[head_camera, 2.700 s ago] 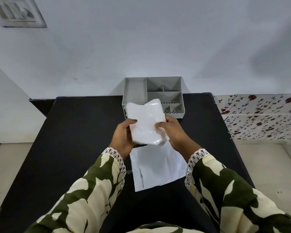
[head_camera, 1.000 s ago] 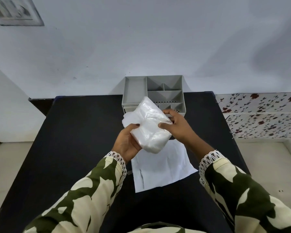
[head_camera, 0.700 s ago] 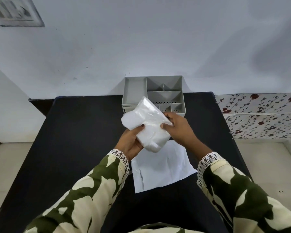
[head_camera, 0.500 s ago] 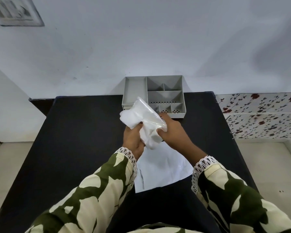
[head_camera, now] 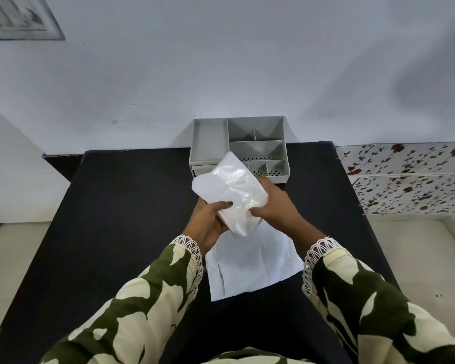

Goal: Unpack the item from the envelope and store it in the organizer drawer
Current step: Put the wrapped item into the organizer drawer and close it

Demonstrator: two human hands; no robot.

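Above the middle of the black table I hold a white item wrapped in clear plastic [head_camera: 231, 187], tilted with its upper end toward the far left. My left hand [head_camera: 208, 222] grips its lower left side, thumb on top. My right hand [head_camera: 276, 203] grips its right side. The flat white envelope [head_camera: 250, 266] lies on the table just under my hands. The grey organizer [head_camera: 210, 143] stands at the table's far edge against the wall, with several open compartments on top. The wrapped item hides part of its front, so the drawer front is barely seen.
The black table [head_camera: 121, 219] spreads wide on both sides of my hands. A white wall rises behind the organizer. A floral-patterned surface [head_camera: 410, 177] lies to the right beyond the table edge. Pale floor shows at left and right.
Both hands have turned and squeezed the wrapped item, tilting its top toward the left. The hands moved slightly closer together; the envelope and organizer stayed put.
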